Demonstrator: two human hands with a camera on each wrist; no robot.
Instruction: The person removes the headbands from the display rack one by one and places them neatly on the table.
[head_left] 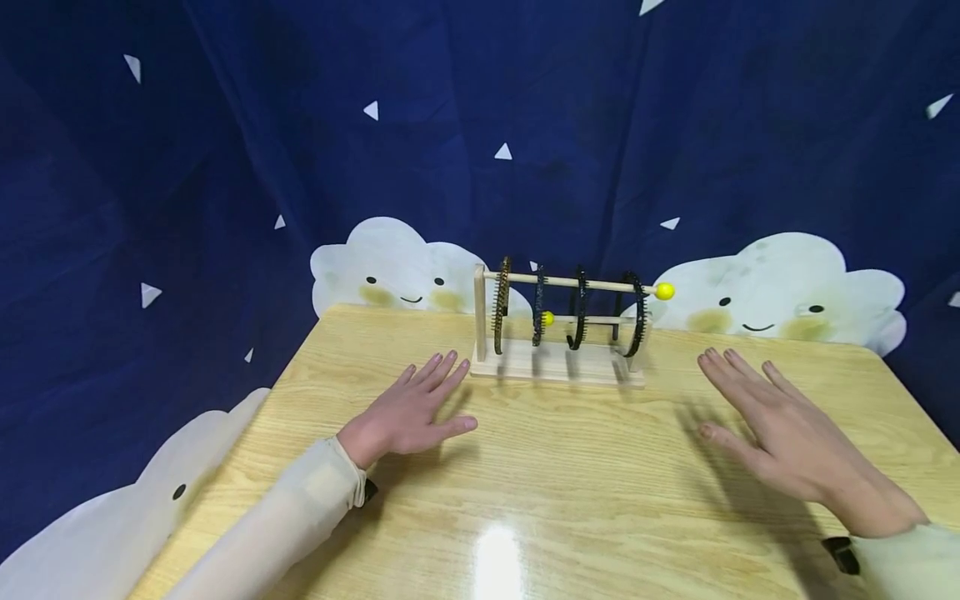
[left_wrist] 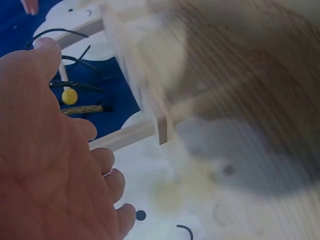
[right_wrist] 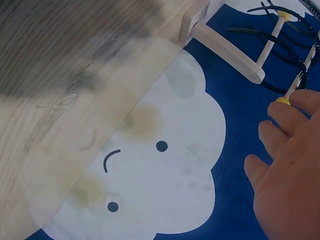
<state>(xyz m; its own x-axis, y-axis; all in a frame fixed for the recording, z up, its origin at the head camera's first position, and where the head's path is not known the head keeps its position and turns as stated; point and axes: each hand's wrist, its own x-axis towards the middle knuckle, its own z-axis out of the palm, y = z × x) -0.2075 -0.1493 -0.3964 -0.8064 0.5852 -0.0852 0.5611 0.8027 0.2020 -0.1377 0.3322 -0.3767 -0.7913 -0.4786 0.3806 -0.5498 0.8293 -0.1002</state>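
Rack stands on the table, far side, between the two hands. Left hand: flat, fingers straight, thumb out, has hold of nothing; fingertips near the rack's left end. Right hand: fingers straight, thumb spread, likewise holding nothing; raised over the table, well apart from the rack's right end. Pale sleeves on both arms, black gear at the cuffs.

Long axis runs left-right, roughly along the table's far edge, right end slightly nearer the person. Upper rod leaves the left post, points right, yellow ball on the tip. Lower rod sits behind it, leaves the right post, points left, second ball on its tip. Four toothed headbands hang spaced along the upper rod, crosswise to it, ends down. Leftmost brownish, others dark.

Behind: navy cloth, white triangles, smiling clouds.
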